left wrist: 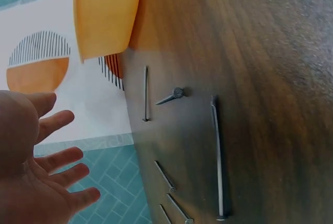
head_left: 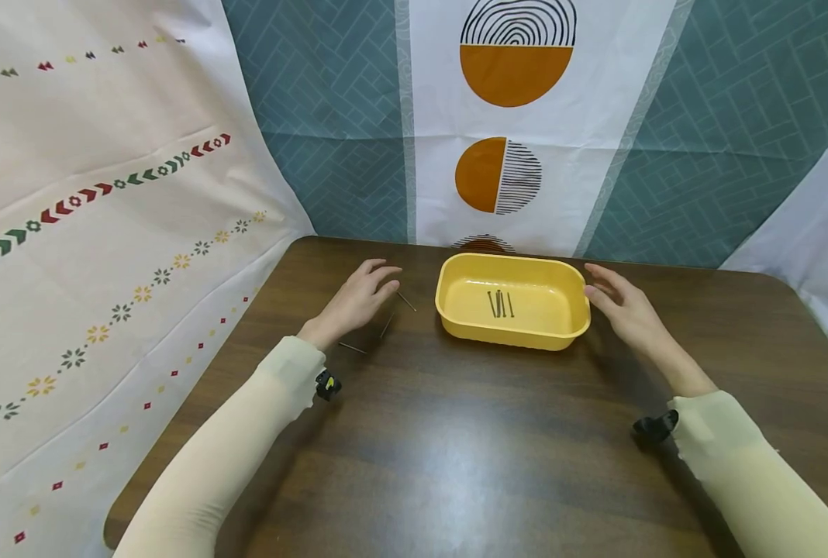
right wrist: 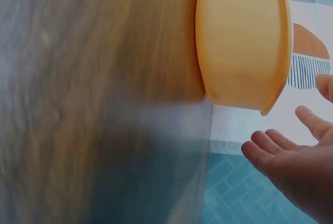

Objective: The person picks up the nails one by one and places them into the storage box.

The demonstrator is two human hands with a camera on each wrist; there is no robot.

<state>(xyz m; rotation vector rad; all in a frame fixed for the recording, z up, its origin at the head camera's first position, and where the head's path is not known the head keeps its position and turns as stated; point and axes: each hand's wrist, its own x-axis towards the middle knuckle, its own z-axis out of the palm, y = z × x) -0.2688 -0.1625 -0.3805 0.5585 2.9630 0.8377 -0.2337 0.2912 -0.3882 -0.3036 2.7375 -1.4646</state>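
Observation:
A yellow plastic tray (head_left: 505, 338) stands toward the back of the table, with several dark nails (head_left: 498, 304) lying on its floor. To its left, my left hand (head_left: 354, 302) hovers over loose nails (head_left: 352, 348), its fingers spread and relaxed. The left wrist view shows several nails scattered on the wood, among them a long nail (left wrist: 218, 161) close to the camera and a shorter nail (left wrist: 145, 94) toward the tray. Beside the tray's right end, my right hand (head_left: 630, 318) has loosely bent, separated fingers and holds nothing. Its fingertips come right up to the rim in the head view.
The brown wooden table (head_left: 456, 449) has rounded corners. Behind it hangs a teal and white patterned cloth (head_left: 344, 116), and a cream cloth (head_left: 107, 256) with printed motifs drapes along the left side.

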